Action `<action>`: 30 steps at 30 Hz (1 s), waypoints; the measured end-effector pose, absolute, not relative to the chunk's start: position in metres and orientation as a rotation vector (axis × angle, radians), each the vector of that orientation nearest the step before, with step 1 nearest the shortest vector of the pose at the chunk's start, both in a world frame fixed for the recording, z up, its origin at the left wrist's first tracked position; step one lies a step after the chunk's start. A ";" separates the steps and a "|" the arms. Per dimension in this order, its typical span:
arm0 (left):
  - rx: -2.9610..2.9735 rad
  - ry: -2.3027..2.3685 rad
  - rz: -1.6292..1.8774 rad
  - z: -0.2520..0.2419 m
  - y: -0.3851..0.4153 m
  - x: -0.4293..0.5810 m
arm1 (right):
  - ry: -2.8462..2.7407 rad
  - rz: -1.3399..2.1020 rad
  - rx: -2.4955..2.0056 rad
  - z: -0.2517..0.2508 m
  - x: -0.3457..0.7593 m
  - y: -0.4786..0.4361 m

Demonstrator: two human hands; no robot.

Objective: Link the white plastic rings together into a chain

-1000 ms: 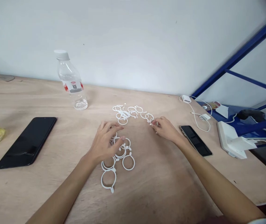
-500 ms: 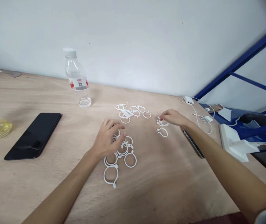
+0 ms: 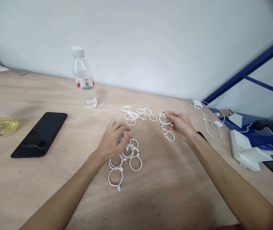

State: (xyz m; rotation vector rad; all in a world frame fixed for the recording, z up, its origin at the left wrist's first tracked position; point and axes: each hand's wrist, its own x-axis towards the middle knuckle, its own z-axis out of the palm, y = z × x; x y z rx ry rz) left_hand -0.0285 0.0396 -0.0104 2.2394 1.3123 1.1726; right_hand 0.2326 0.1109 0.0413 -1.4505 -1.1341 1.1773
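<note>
My right hand (image 3: 180, 125) pinches an open white plastic ring (image 3: 164, 123) between thumb and fingertips, just above the table. Below it lie more open rings (image 3: 174, 137), partly overlapping. My left hand (image 3: 113, 141) rests over a group of closed white rings, its fingers curved and apart, holding nothing that I can see. Some of those rings are hidden under it. Nearest to me in that group is a closed ring (image 3: 108, 176) with a small tab. Between the hands, farther back, sits a tangled pile of open white rings (image 3: 133, 115).
A clear water bottle (image 3: 85, 84) stands near the wall. Left of my arm lie a black phone (image 3: 39, 134) and a yellowish clear item (image 3: 6, 127). On the right are a white power strip (image 3: 243, 150), a white cable (image 3: 207, 129) and a dark object (image 3: 202, 135) partly behind my forearm.
My right hand has lifted a ring off the right-hand group and turned so its pinch shows. My left hand stays over the closed rings. The view has shifted slightly.
</note>
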 end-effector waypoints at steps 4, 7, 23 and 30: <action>2.307 1.325 1.106 -0.011 0.040 -0.028 | -1.154 1.409 -1.297 0.029 0.181 0.073; 2.360 1.331 1.077 -0.012 0.041 -0.029 | -1.119 1.558 -1.197 0.021 0.145 0.054; 2.383 1.341 1.198 -0.018 0.045 -0.029 | -1.070 1.444 -1.247 0.007 0.120 0.050; 2.428 1.243 1.244 -0.018 0.041 -0.029 | -1.311 1.197 -1.281 0.005 0.124 0.048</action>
